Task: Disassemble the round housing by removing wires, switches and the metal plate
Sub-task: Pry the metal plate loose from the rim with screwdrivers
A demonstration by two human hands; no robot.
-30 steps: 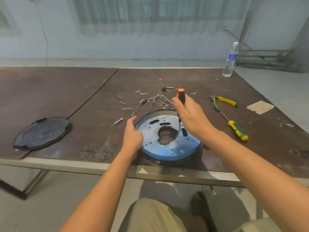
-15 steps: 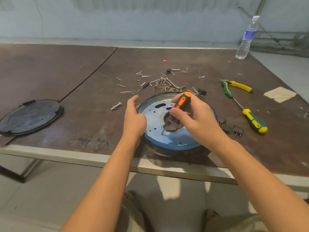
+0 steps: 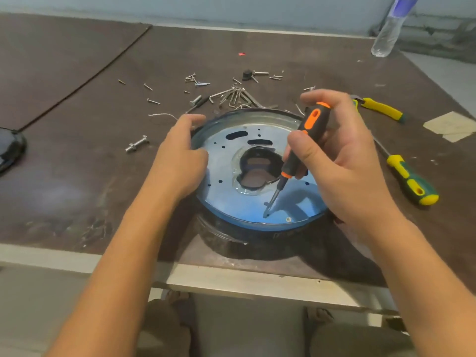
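The round housing (image 3: 257, 233) sits near the table's front edge with a shiny bluish metal plate (image 3: 226, 191) on top, a shaped hole at its middle. My left hand (image 3: 177, 161) grips the housing's left rim. My right hand (image 3: 340, 161) holds a black and orange screwdriver (image 3: 304, 140) tilted down to the left, its tip touching the plate near the front edge, beside a small screw (image 3: 288, 219).
Loose screws, nails and hex keys (image 3: 231, 95) lie behind the housing, a bolt (image 3: 136, 145) to its left. A green and yellow screwdriver (image 3: 409, 176) and pliers (image 3: 381, 110) lie at right. A black lid (image 3: 10, 148) is at far left, a water bottle (image 3: 389, 29) far right.
The screwdriver went from upright above the plate to a tilt, and its tip came down onto the plate near the front edge. The view dipped closer. My left hand stayed on the rim.
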